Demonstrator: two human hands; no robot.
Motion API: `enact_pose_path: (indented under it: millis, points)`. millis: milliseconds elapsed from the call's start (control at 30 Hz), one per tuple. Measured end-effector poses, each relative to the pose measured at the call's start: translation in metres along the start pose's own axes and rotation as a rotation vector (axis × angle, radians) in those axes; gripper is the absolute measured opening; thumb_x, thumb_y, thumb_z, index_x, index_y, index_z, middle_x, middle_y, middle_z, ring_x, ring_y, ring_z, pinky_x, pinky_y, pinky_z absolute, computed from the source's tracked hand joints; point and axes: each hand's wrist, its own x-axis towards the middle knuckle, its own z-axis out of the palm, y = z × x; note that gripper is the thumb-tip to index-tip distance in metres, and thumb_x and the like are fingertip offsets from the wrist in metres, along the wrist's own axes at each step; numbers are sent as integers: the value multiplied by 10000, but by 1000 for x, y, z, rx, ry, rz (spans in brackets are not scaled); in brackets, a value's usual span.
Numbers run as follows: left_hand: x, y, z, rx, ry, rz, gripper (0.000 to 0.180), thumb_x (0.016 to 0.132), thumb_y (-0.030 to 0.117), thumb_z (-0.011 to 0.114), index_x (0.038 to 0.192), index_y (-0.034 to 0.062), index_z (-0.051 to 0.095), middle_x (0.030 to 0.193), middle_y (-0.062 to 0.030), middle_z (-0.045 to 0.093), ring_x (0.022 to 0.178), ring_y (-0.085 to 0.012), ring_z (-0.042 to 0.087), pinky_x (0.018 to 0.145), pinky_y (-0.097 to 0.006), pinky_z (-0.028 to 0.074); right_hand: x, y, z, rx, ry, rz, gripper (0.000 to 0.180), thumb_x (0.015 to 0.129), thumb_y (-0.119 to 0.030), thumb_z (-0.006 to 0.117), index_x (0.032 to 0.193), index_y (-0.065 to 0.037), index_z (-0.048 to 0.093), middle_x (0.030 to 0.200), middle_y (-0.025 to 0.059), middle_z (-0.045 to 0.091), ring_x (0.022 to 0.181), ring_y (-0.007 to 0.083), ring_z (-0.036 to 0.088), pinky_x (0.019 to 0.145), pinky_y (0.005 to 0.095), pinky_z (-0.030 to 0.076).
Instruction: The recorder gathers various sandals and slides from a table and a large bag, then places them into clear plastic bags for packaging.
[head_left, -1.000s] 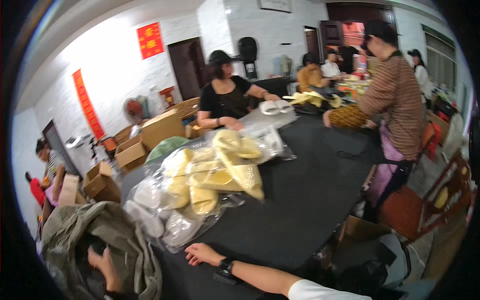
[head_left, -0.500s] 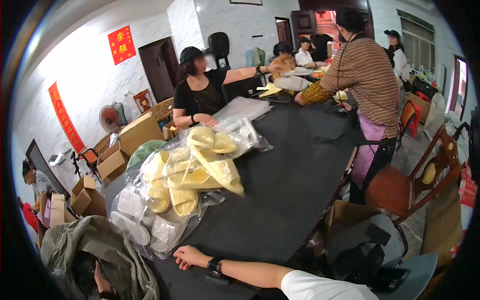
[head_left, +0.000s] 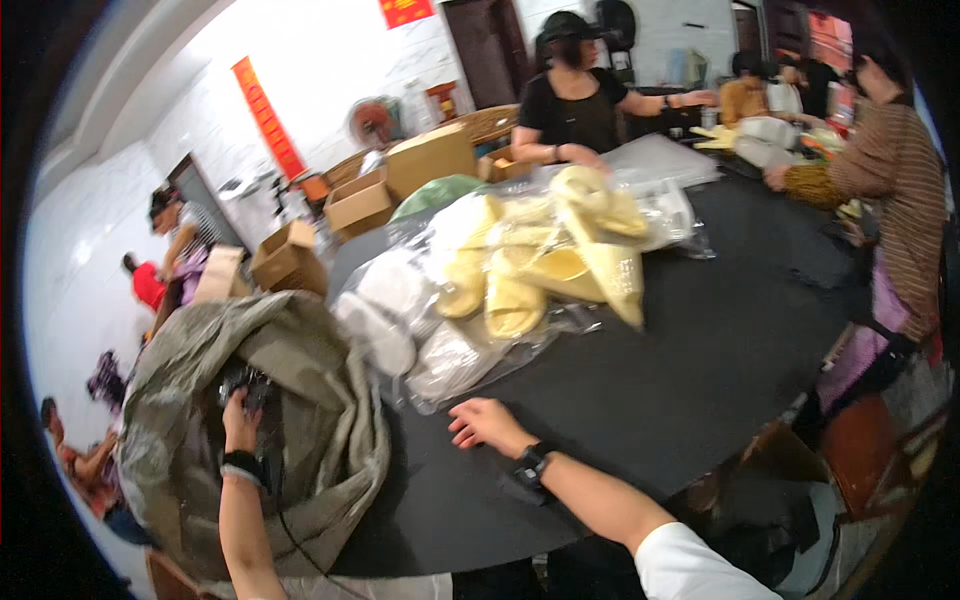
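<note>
My left hand now shows more fully in the sack, so my work is at this dark bundle, grip I cannot tell, while right hand, fingers loosely apart, is near bagged slippers.

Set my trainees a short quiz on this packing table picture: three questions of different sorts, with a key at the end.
1. Multiple choice: where is the wearer's left hand?
A) on a cardboard box
B) in the mouth of the grey-green sack
C) flat on the table
2. True or false: the wearer's right hand is inside the sack too.
3. Fill in the colour: the heap of bagged slippers on the black table holds yellow slippers and ____ ones.

Key: 1. B. 2. False; it is outside the sack, over the near part of the table. 3. White.
</note>
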Motion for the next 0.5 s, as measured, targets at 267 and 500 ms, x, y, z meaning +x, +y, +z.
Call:
enact_pose_path:
  millis: [267, 500]
  points:
    - [-131, 122, -8, -5, 47, -239, 272, 743, 187, 601, 951, 54, 488, 852, -89, 552, 796, -295, 549, 883, -611, 351, 1, 0, 7, 2, -7, 20, 280, 911, -181, 468, 1068, 45, 522, 853, 136, 598, 641, 188, 621, 547, 274, 528]
    - [-244, 167, 32, -199, -163, -4, 170, 772, 110, 540, 891, -8, 508, 931, -145, 578, 833, -279, 593, 737, -447, 537, -1, 2, 5, -21, 5, 21, 294, 921, -150, 429, 1105, 68, 500, 905, 146, 584, 701, 210, 625, 609, 305, 539]
